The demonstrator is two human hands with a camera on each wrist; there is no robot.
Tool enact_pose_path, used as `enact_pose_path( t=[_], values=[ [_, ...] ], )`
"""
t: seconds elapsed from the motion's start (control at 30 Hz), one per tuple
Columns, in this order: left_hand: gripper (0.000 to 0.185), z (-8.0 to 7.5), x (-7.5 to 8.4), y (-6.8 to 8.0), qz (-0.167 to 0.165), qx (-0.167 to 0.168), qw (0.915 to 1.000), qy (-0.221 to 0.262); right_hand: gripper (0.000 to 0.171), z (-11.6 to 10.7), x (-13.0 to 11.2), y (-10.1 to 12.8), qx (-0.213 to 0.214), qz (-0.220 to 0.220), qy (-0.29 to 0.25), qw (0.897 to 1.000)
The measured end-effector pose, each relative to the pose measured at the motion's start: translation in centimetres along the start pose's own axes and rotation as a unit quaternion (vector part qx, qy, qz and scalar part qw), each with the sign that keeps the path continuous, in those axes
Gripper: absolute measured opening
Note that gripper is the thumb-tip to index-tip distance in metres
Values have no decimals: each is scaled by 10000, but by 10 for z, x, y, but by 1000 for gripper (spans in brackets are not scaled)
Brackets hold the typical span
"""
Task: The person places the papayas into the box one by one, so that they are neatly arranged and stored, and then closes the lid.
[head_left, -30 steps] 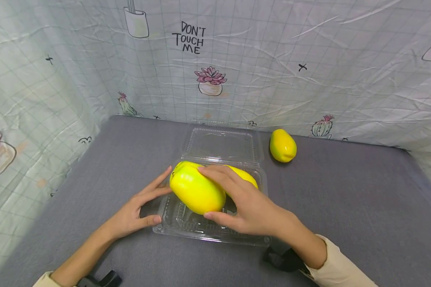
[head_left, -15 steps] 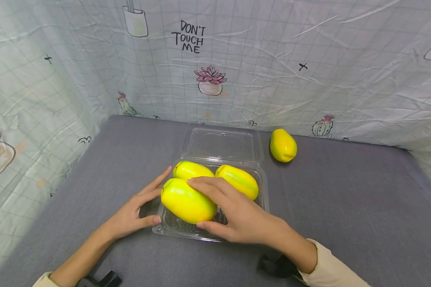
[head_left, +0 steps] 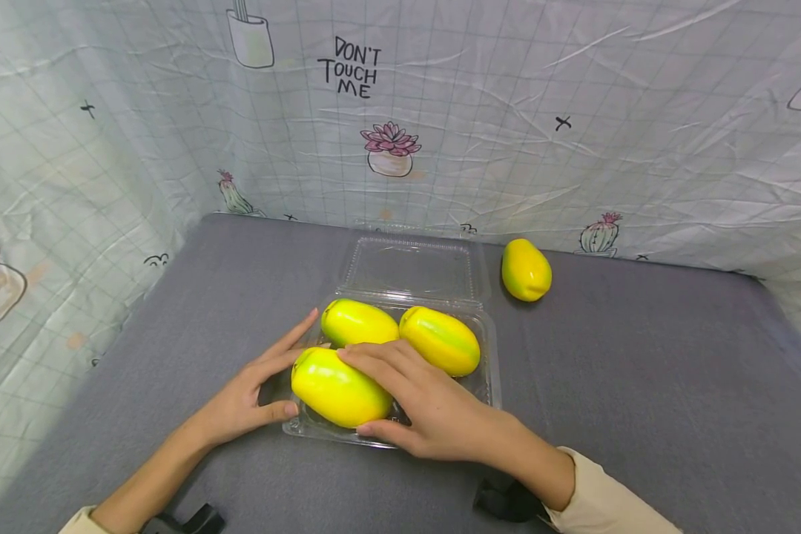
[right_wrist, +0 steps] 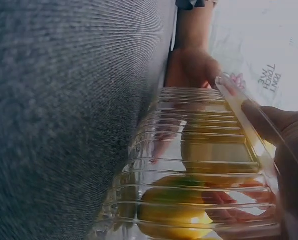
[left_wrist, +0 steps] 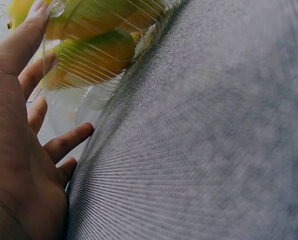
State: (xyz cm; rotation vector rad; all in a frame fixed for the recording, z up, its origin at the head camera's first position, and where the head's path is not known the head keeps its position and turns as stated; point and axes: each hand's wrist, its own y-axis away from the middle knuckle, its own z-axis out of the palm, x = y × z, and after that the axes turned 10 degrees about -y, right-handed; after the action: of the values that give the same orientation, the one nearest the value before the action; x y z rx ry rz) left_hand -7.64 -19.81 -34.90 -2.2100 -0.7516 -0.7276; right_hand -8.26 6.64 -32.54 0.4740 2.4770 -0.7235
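Observation:
A clear plastic clamshell box (head_left: 493,363) lies open on the grey cloth, its lid (head_left: 410,268) folded back flat. My right hand (head_left: 437,408) grips a yellow mango (head_left: 337,389) from its right side, thumb in front and fingers over the top, at the box's front left. Behind it in the box sit a second mango (head_left: 357,320) at the left and a third mango (head_left: 442,341) at the right. With fingers spread, my left hand (head_left: 247,393) rests against the box's left side. In the left wrist view, mangoes (left_wrist: 94,57) show through the clear wall.
Another yellow mango (head_left: 526,271) lies on the cloth beyond the box, right of the lid. A printed curtain (head_left: 467,148) closes off the back and the left side. Dark straps (head_left: 507,500) sit at both wrists.
My right hand has brought its mango down and toward the front left of the box, uncovering the two mangoes behind. My left hand has stayed nearly still.

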Motion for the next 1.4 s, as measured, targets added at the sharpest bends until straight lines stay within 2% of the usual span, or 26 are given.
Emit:
enact_pose_path(
  t=[0.3,0.6,0.93,1.4],
  values=[
    [59,0,1,-1,-50,-5,10000,3,69,3,1,1,-87,296,118,9995],
    [59,0,1,-1,-109,-4,9999,-20,69,6,4,2,-43,185,158,9997],
    [59,0,2,-1,-308,-62,9995,100,69,6,5,3,-97,340,76,9993],
    [57,1,1,-1,-275,-52,9995,145,67,7,7,4,-140,271,-21,9995]
  ],
)
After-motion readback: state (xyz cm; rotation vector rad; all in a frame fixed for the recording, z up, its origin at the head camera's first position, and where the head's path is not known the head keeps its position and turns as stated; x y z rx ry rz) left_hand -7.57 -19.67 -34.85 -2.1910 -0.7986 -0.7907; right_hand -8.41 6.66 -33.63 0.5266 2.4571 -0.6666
